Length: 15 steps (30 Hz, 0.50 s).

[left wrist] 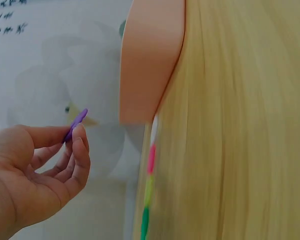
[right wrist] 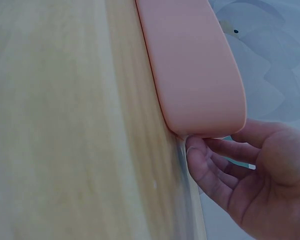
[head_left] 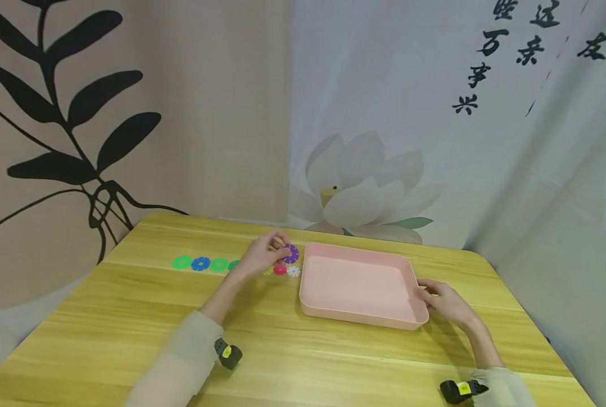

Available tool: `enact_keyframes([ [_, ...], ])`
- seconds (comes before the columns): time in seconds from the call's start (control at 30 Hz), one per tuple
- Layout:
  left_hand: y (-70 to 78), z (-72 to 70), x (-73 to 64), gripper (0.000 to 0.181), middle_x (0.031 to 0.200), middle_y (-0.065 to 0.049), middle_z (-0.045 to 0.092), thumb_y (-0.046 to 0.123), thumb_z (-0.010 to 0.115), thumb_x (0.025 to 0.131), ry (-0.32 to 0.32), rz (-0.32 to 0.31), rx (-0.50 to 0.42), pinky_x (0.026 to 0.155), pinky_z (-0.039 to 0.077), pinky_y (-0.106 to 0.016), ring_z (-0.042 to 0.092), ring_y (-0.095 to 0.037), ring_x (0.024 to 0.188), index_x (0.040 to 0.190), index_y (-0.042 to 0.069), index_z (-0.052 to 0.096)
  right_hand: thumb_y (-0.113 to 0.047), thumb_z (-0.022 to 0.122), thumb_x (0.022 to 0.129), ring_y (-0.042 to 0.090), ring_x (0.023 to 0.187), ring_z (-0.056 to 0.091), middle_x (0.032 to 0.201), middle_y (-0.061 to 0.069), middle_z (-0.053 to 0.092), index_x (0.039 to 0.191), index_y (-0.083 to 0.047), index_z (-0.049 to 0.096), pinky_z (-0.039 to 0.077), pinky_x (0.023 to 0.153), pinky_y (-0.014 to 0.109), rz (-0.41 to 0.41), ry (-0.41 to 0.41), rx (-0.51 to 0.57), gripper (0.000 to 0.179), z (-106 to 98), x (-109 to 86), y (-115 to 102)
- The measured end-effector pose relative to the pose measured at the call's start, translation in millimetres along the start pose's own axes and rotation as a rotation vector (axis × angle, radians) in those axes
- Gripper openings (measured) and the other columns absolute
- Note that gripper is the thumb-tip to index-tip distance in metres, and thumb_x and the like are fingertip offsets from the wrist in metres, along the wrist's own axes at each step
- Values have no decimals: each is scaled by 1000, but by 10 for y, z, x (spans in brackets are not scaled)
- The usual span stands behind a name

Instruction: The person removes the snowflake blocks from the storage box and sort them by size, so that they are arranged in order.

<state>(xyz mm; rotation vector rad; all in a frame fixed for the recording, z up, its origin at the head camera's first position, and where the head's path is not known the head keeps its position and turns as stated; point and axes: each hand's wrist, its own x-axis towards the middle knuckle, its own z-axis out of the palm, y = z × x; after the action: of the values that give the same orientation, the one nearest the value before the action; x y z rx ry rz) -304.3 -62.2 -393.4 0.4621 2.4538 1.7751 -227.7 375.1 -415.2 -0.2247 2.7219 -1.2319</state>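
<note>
Between thumb and fingertips my left hand (head_left: pixel 259 257) pinches a purple notched plastic disc (head_left: pixel 291 254), raised by the left wall of the pink tray (head_left: pixel 359 282). In the left wrist view the disc (left wrist: pixel 75 126) is tilted and seen nearly edge-on. Over at the tray's right side, my right hand (head_left: pixel 450 304) grips the wall near its middle. The right wrist view has the thumb and fingers of that hand (right wrist: pixel 270 175) at the end of the tray (right wrist: pixel 195 75). The tray's visible floor is bare.
A row of small discs runs left of the tray: green (head_left: pixel 182 263), blue (head_left: pixel 200 264) and several more, partly behind my left arm. Pink (head_left: pixel 280 271) and white (head_left: pixel 293 271) discs lie close to the tray. The wooden table (head_left: pixel 293 362) ends at a printed curtain (head_left: pixel 221 113).
</note>
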Motion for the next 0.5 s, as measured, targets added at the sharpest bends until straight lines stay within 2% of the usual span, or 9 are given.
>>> enact_keyframes([
  [0.13,-82,-289,-65,17,97,-19,61,0,60,99,22,-14,-1,78,60,-49,68,-37,82,116,-2,56,-17,52,106,25,93,67,122,30,60,142,19,39,57,74,28,3,1,-9,52,1,4,-3],
  [0.23,-152,-519,-122,19,99,-21,60,2,59,100,39,-23,2,76,61,-45,69,-35,81,118,-4,55,-18,52,107,25,93,67,123,31,59,142,19,38,57,75,28,5,-2,-11,53,3,7,1],
  [0.37,-251,-807,-213,22,103,-22,59,5,58,102,62,-33,23,75,61,-40,68,-27,79,121,-6,53,-17,52,107,25,93,67,124,32,59,141,19,39,57,75,28,8,-1,-10,52,4,11,17],
  [0.5,-367,-1067,-301,24,104,-22,59,7,59,102,101,-39,71,73,61,-38,67,-26,79,122,-6,54,-16,52,107,24,93,67,124,33,59,141,20,39,57,75,28,1,-3,-10,51,4,17,23],
])
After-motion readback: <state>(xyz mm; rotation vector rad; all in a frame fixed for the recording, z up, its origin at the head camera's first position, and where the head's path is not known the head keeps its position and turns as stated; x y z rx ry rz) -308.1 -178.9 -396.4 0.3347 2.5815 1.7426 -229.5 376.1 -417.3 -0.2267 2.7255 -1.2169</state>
